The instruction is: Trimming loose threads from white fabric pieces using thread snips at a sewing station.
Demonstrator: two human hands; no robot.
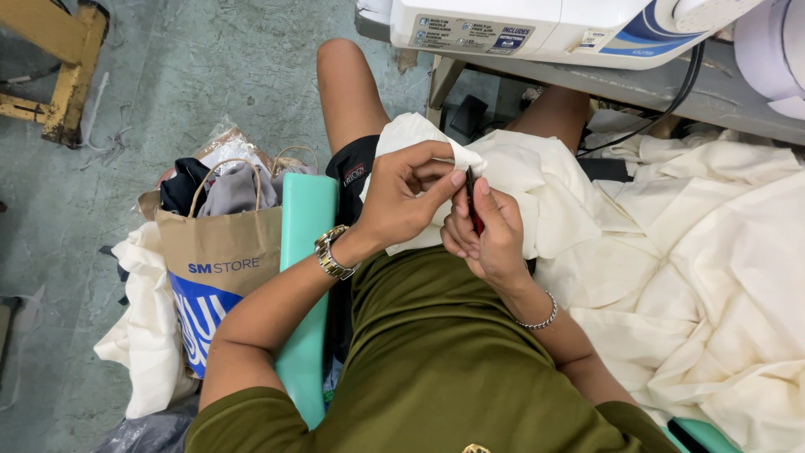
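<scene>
I sit with cream fabric [537, 180] draped over my lap. My left hand [402, 197], with a metal watch on its wrist, pinches a corner of that fabric near its edge. My right hand [490, 231], with a bead bracelet on its wrist, grips a small red and black tool [475, 210] pressed against the fabric right beside the left fingertips. The two hands touch each other above my lap. Most of the tool is hidden in the fist.
A white sewing machine [537, 29] stands on a grey table [671, 92] ahead. More cream cloth [721, 268] piles at my right. A brown paper bag [222, 252] of clothes stands on the floor at my left, beside the teal seat edge [306, 218]. A yellow frame [63, 67] is far left.
</scene>
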